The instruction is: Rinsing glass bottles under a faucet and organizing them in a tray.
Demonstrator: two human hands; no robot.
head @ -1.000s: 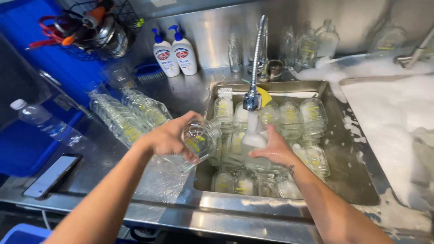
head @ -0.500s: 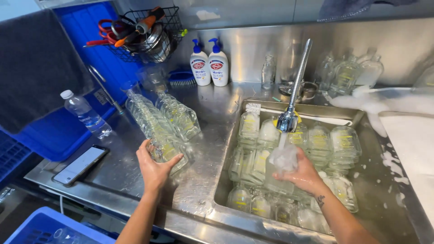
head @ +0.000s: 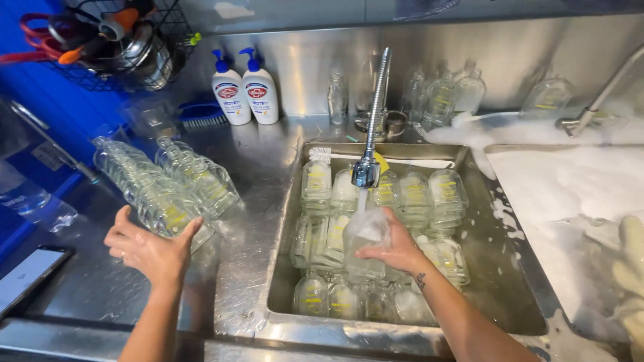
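Nearest, at the surface's front-left edge: a smartphone (head: 27, 276) lying flat, screen up. Just beyond it the left hand (head: 149, 249), fingers spread apart, palm pressed against the near end of a clear glass bottle (head: 171, 218) lying on its side, not closed around it. That bottle at the front of a row of empty glass bottles (head: 164, 184) laid side by side on the wet steel surface (head: 245, 268), left of the sink.

To the right, over the middle of the steel sink (head: 510, 281): the right hand (head: 396, 249), clamped on a clear glass bottle under the tap (head: 365, 231), held upright with its mouth just beneath the spray head. Below and around it, many more submerged bottles (head: 322, 241) lying packed in the basin, some with yellow print.

At the far right edge, a pale rubber glove (head: 630, 268) beside a second basin full of foam (head: 570, 181).

Farther back: the flexible metal faucet (head: 374, 114) rising from the surface's rear edge. Left of it, two white soap dispensers (head: 245, 94) with blue pumps standing upright against the back wall, touching each other, a blue scrub brush (head: 201, 117) just beside them. More upright glass bottles (head: 443, 97) along the rear edge, right of the faucet. At the far-left corner, a black wire basket (head: 107, 50) holding utensils and a metal pot.
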